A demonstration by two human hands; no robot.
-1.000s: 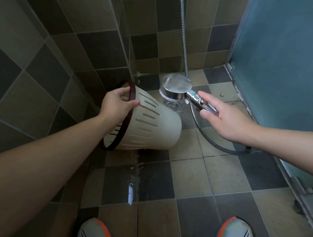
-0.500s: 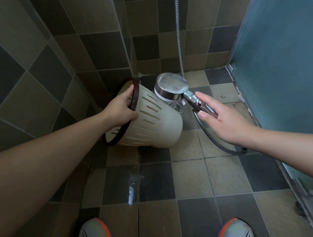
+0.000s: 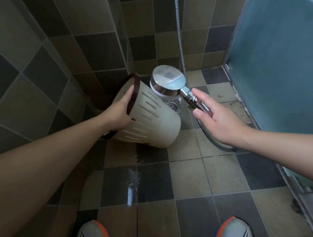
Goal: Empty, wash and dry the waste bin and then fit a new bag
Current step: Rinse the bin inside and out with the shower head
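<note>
A cream waste bin (image 3: 151,123) with slotted sides and a dark brown rim is held tipped on its side above the shower floor, its mouth turned to the left wall. My left hand (image 3: 119,111) grips the rim, thumb over it. My right hand (image 3: 217,119) holds the chrome handle of a shower head (image 3: 167,82), whose round face points down at the bin's side. Water runs off the bin's underside and splashes onto the floor tiles (image 3: 133,173).
A metal floor drain (image 3: 173,104) lies behind the bin. The shower hose (image 3: 180,38) hangs down the back wall and loops on the floor. A teal frosted door (image 3: 282,61) closes the right side. My two shoes (image 3: 234,234) stand at the bottom edge.
The bin's rim has tilted further up and left. The shower head has moved up over the bin's side, and water now streams off the bin onto the floor.
</note>
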